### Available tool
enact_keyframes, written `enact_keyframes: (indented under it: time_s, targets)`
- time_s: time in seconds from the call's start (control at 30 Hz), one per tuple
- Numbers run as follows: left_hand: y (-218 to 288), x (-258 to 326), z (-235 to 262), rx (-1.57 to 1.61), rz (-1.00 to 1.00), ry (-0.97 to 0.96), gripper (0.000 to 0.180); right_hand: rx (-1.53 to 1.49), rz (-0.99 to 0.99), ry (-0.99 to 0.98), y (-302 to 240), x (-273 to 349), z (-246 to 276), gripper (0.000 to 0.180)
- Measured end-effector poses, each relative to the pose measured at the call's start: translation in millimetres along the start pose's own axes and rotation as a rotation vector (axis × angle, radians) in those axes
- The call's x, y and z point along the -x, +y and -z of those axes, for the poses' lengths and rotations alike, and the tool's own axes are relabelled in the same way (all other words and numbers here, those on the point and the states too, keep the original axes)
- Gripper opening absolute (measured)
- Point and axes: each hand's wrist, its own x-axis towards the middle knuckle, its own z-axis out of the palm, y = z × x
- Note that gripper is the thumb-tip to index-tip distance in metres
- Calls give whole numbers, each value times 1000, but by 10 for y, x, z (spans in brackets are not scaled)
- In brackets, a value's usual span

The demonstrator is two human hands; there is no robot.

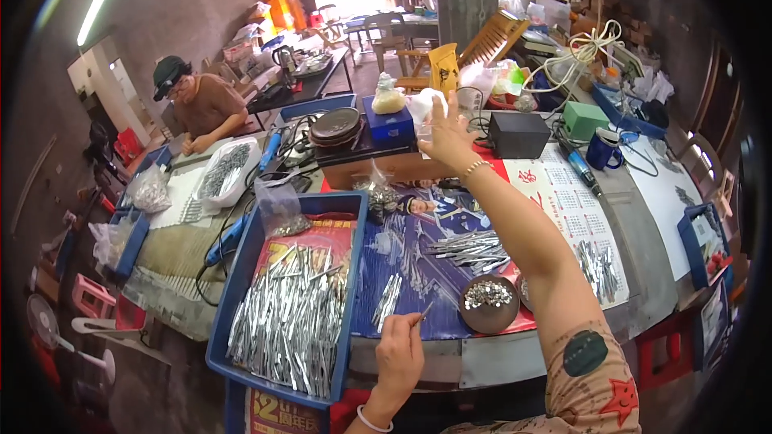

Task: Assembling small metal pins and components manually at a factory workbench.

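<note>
My left hand point(400, 356) is closed in a pinch at the table's front edge, holding a thin metal piece point(426, 310) by one end. Just beyond it, a short row of silver metal strips point(388, 303) lies on a blue printed sheet. My right arm stretches far across the table. At its end my right hand point(449, 135) has its fingers spread, beside a white plastic bag point(426, 103) and a blue box point(389, 124); I see nothing held in it. A round brown dish point(486, 321) of small shiny pieces sits below my right forearm.
A blue tray point(217, 329) full of metal strips stands at the left. More strips point(470, 249) lie in a pile mid-table. Toward the back are a black box point(519, 137), a blue mug point(605, 149) and cables. Another person point(201, 104) works at the far left.
</note>
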Motion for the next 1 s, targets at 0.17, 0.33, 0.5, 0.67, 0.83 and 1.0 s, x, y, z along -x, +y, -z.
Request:
enact_keyframes:
  time_s: [0.17, 0.33, 0.5, 0.67, 0.83, 1.0]
  targets:
    - [-181, -52, -117, -161, 4, -34, 13, 1, 19, 159, 22, -211, -420, 68]
    - [-365, -53, -225, -292, -75, -55, 17, -90, 140, 312, 271, -337, -510, 30]
    - [-337, -48, -202, -388, -72, -102, 21, -188, 184, 498, 796, -221, -183, 23]
    - [-355, -38, -218, -419, -79, -144, 20, -52, 225, 412, 1442, 400, 22, 26]
    - [-367, -48, -203, -468, -74, -151, 20, 281, 311, 252, 1324, 898, 70, 35]
    - [-374, -31, -234, -493, -81, -105, 19, -431, -49, -102, 942, 539, -203, 56]
